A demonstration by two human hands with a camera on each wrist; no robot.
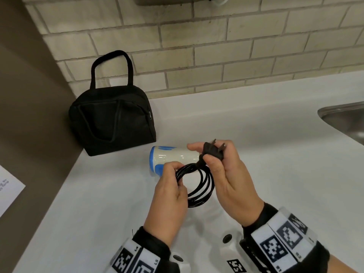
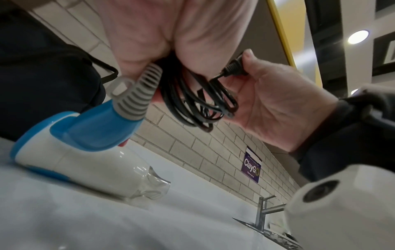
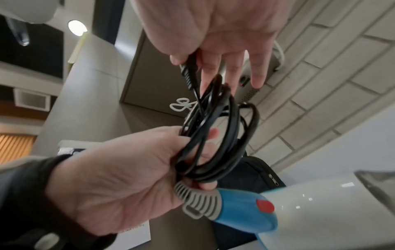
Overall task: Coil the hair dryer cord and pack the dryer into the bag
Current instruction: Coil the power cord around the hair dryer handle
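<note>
A white and blue hair dryer [image 1: 171,157] lies on its side on the white counter [image 1: 98,203], its body also seen from below [image 2: 85,159] [image 3: 310,211]. Its black cord [image 1: 199,186] is wound into several loops. My left hand [image 1: 169,196] grips the coil [image 3: 213,143] near the grey strain relief [image 2: 136,98]. My right hand [image 1: 226,172] pinches the plug [image 1: 213,150] between thumb and fingers, prongs up, just above the coil [image 2: 192,104]. A black bag [image 1: 112,119] with handles stands zipped at the back left, against the wall.
A steel sink [image 1: 346,119] is set into the counter at the right, with a faucet [image 2: 264,213]. A brown side wall [image 1: 29,115] borders the counter on the left, carrying a white paper [image 1: 7,192]. Tiled wall [image 1: 216,46] runs behind.
</note>
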